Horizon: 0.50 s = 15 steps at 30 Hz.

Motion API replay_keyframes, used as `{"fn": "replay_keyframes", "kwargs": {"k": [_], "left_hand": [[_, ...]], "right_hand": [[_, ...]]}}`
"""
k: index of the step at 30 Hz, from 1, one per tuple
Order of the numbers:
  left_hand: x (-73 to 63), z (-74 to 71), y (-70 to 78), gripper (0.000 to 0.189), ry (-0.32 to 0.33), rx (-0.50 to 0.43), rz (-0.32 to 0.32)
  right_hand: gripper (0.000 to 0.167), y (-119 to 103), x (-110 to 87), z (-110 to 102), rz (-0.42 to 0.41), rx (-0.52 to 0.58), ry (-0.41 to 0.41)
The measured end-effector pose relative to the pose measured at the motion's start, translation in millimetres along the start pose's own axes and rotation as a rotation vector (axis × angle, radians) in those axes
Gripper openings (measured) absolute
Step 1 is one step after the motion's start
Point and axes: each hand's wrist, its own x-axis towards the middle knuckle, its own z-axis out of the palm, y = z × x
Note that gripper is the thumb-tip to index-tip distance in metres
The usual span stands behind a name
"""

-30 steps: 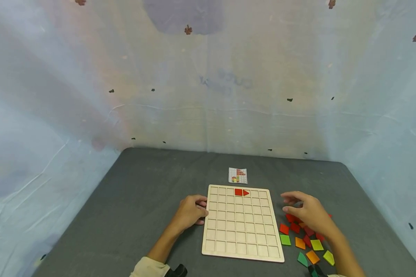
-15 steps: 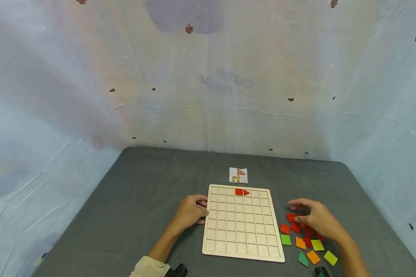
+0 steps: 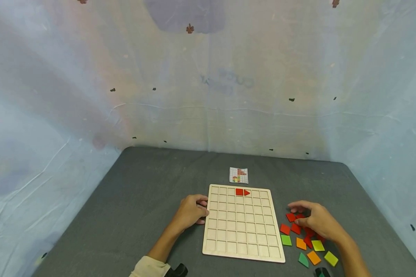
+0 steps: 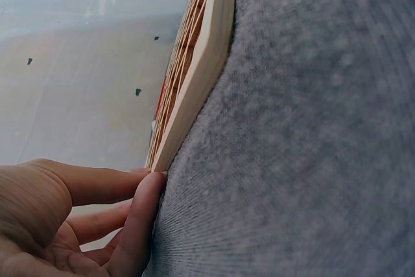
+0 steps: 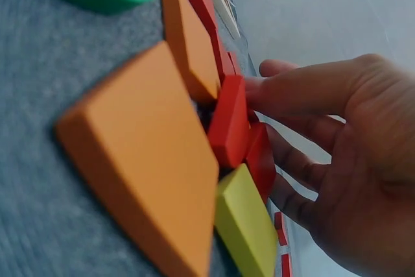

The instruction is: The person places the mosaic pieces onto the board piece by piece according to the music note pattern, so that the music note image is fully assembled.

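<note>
In the head view, a wooden grid board (image 3: 242,223) lies flat, a red square tile (image 3: 239,192) and a red pointed tile (image 3: 247,192) in its far row. My left hand (image 3: 190,211) is at its left edge; the left wrist view shows thumb and a finger (image 4: 107,186) meeting on the board's rim (image 4: 194,82). My right hand (image 3: 319,221) is over the tile pile with bent fingers spread apart. Seen from the right wrist, its fingertips come right up to red tiles (image 5: 230,121); nothing shows gripped between them. The hand hides part of the pile.
A small printed card (image 3: 239,175) with a coloured grid pattern lies beyond the board. Around the pile are orange tiles (image 3: 313,257), yellow tiles (image 3: 317,245), a light green tile (image 3: 286,240) and a dark green tile (image 3: 303,260). A pale sheet (image 3: 208,77) rises behind the table.
My right hand has moved right and toward me, away from the board's side and over the red tiles, then stayed there with slight finger movement. The left hand and board hold still.
</note>
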Motion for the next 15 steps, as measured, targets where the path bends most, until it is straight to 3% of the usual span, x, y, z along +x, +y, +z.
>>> {"fn": "replay_keyframes", "kwargs": {"k": [15], "left_hand": [[1.1,-0.6,-0.6,0.050,0.001,0.007,-0.012]], "right_hand": [[0.035,3.7,2.1,0.9,-0.008,-0.070,0.012]]}}
